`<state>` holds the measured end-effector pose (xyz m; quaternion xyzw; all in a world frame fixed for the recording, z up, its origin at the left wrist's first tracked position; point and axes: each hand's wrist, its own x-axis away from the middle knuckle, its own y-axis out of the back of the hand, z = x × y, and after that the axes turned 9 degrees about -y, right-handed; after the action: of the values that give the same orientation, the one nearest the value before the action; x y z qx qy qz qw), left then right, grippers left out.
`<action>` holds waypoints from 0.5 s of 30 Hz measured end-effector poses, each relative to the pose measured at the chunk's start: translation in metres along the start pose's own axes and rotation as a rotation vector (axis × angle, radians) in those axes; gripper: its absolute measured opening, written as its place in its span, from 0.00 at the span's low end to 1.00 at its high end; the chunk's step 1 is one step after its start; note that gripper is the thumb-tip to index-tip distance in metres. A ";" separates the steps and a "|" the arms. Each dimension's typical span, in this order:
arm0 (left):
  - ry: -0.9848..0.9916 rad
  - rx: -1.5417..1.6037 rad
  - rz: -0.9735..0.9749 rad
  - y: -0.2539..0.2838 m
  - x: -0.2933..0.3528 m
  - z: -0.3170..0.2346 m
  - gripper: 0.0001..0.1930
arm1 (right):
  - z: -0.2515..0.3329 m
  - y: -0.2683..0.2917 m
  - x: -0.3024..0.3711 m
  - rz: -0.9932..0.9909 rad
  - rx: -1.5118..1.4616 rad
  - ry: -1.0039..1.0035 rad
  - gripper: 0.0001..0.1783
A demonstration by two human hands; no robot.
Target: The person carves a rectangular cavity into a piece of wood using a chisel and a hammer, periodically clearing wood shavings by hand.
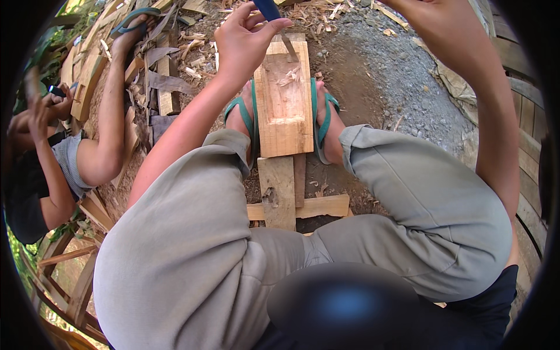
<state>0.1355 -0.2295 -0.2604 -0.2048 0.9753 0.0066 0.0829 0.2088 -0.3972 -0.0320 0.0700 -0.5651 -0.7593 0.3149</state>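
My left hand (245,42) is closed around the blue handle of a chisel (268,9) at the top of the head view. The chisel tilts, and its metal blade reaches down into the far part of a hollow cut in a pale wooden block (286,139). Curled wood shavings (290,76) lie in that hollow beside the blade tip. Green-strapped sandals on my feet flank the block on both sides. Raised at the upper right is my right hand (424,13); its fingers are cut off by the frame's top edge, so any grip is hidden.
Under the block's near end runs a wooden support (276,189) with a crosspiece (321,206). Wood scraps (168,81) and chips litter the ground to the left. A co-worker (55,157) sits at far left. Grey gravel (396,76) spreads on the right beside wooden slats (528,116).
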 end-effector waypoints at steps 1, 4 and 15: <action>0.011 0.004 -0.001 -0.001 0.000 -0.001 0.15 | -0.002 0.002 -0.005 0.019 0.014 -0.013 0.19; 0.000 -0.030 -0.024 0.001 0.000 -0.001 0.16 | 0.003 -0.004 -0.010 0.049 0.040 -0.014 0.19; 0.028 -0.202 0.033 0.004 -0.006 0.004 0.15 | -0.003 -0.021 -0.007 -0.139 0.032 0.121 0.20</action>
<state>0.1401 -0.2227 -0.2632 -0.1963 0.9739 0.1035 0.0483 0.2073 -0.3926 -0.0539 0.1596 -0.5509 -0.7647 0.2938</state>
